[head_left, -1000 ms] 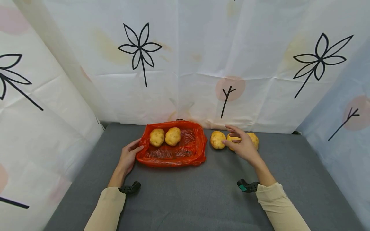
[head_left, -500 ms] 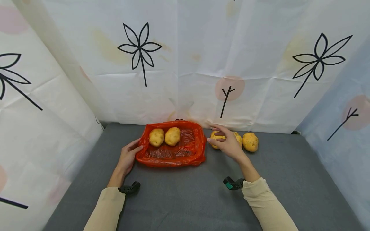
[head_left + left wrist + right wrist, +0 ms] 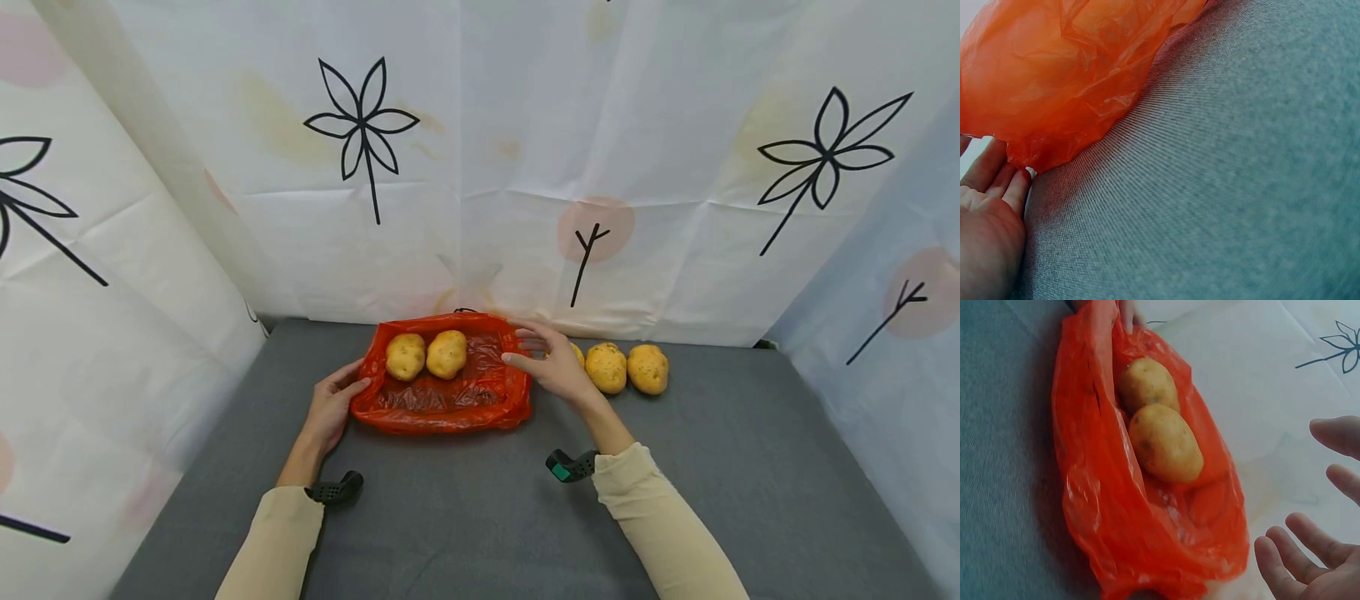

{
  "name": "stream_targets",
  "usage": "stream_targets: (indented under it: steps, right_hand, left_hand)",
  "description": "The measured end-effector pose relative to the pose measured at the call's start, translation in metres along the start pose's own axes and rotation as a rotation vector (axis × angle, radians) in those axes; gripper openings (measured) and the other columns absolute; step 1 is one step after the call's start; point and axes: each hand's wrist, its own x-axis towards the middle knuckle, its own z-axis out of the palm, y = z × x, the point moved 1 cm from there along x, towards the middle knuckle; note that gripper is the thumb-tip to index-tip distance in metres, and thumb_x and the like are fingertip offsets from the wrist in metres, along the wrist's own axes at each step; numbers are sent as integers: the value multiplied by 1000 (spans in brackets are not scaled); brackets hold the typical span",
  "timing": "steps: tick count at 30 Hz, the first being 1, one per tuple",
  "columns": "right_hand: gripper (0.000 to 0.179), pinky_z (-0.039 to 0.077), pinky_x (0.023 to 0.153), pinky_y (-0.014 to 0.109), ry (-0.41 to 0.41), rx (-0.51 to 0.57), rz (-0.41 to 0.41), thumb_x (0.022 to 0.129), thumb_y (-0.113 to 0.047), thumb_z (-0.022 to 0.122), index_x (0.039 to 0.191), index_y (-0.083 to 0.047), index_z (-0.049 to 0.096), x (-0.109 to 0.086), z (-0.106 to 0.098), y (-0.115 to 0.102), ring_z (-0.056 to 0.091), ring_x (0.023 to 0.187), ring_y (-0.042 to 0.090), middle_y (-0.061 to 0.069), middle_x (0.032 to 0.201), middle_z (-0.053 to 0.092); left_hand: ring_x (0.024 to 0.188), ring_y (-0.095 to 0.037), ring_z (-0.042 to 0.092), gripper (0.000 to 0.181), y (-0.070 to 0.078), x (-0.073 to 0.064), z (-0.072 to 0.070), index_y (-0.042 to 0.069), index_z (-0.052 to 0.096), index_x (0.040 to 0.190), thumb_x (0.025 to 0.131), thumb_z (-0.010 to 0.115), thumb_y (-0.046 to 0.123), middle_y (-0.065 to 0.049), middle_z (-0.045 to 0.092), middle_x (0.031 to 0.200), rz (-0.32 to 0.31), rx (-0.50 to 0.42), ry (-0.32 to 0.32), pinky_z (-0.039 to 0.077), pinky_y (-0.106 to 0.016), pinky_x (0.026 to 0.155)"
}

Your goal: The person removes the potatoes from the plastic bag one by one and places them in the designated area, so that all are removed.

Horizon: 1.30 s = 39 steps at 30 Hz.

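A red plastic bag (image 3: 442,423) lies with its mouth spread wide on the table. Two potatoes, one on the left (image 3: 406,357) and one beside it (image 3: 447,354), sit inside toward its left end. My left hand (image 3: 330,408) holds the bag's left edge, thumb over the rim and fingers outside; in the left wrist view those fingers meet the red plastic. Over the bag's right edge is my right hand (image 3: 553,367), fingers spread and nothing in them, as the right wrist view also shows.
Right of the bag three potatoes stand in a row: one partly behind my right hand (image 3: 578,354), a middle one (image 3: 606,368) and an outer one (image 3: 648,369). A white patterned cloth (image 3: 465,167) rises behind the grey table (image 3: 465,517) and along its sides.
My right hand has moved left from above the row of potatoes to the bag's right edge, uncovering the middle and outer potatoes. The left hand has stayed on the bag.
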Motion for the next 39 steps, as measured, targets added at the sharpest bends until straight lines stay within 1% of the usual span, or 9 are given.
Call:
stream_targets:
  steps: [2, 8, 14, 19, 22, 25, 30, 33, 39]
  right_hand:
    - [58, 45, 103, 57, -11, 20, 3, 96, -14, 72, 149, -10, 51, 4, 5, 0, 46, 131, 49, 22, 147, 46]
    - [59, 43, 105, 59, -28, 43, 19, 96, -15, 72, 150, -8, 50, 17, 20, 2, 45, 132, 49, 25, 149, 43]
    - [59, 45, 102, 56, -45, 87, 56, 97, -13, 71, 151, -7, 48, 28, 34, 8, 45, 132, 50, 28, 149, 41]
    - [59, 46, 102, 56, -53, 118, 58, 96, -11, 72, 150, -6, 49, 35, 43, 11, 44, 131, 51, 29, 149, 40]
    - [58, 48, 101, 54, -51, 117, 63, 95, -12, 72, 149, -6, 50, 40, 49, 13, 45, 130, 52, 29, 148, 40]
    - [60, 49, 100, 53, -48, 121, 91, 95, -15, 73, 150, -8, 50, 44, 54, 18, 46, 130, 51, 29, 148, 40]
    - [61, 45, 104, 54, -45, 116, 130, 95, -16, 74, 151, -10, 49, 50, 62, 25, 45, 132, 47, 29, 145, 43]
    - [61, 44, 105, 53, -43, 104, 133, 95, -15, 73, 151, -10, 49, 52, 67, 27, 47, 131, 45, 27, 144, 45]
    - [61, 46, 101, 52, -30, 79, 143, 95, -16, 74, 151, -9, 49, 56, 76, 30, 47, 130, 41, 18, 146, 49]
  left_hand:
    - [127, -13, 49, 51, 0, 0, 0, 5, 44, 153, 104, 58, 10, -15, 42, 153, -2, -1, -1, 48, -15, 92]
    - [124, -10, 50, 51, 2, -2, 0, 5, 44, 153, 104, 58, 10, -15, 41, 153, -1, 2, 1, 48, -15, 92]
    - [122, -9, 51, 51, 2, -2, 1, 4, 44, 153, 104, 59, 11, -16, 42, 153, 4, -1, -3, 49, -15, 92]
    - [121, -8, 52, 51, 0, -1, 0, 4, 45, 153, 104, 59, 10, -16, 43, 151, 15, -1, 1, 49, -16, 92]
    - [120, -8, 54, 51, -1, 0, -1, 3, 46, 152, 104, 60, 11, -16, 44, 151, 20, -4, 11, 50, -17, 92]
    - [121, -8, 53, 51, -2, 1, -1, 3, 46, 152, 103, 61, 12, -15, 45, 150, 26, 6, 13, 50, -18, 92]
    - [123, -11, 52, 51, -2, 1, -1, 3, 46, 152, 104, 60, 12, -14, 45, 150, 27, 16, 10, 50, -18, 92]
    - [125, -12, 51, 51, -2, 1, -1, 3, 45, 152, 104, 60, 13, -15, 44, 151, 31, 24, 4, 50, -18, 92]
    - [126, -13, 51, 52, -3, 2, -2, 4, 46, 152, 104, 60, 14, -15, 45, 151, 35, 34, 2, 50, -18, 93]
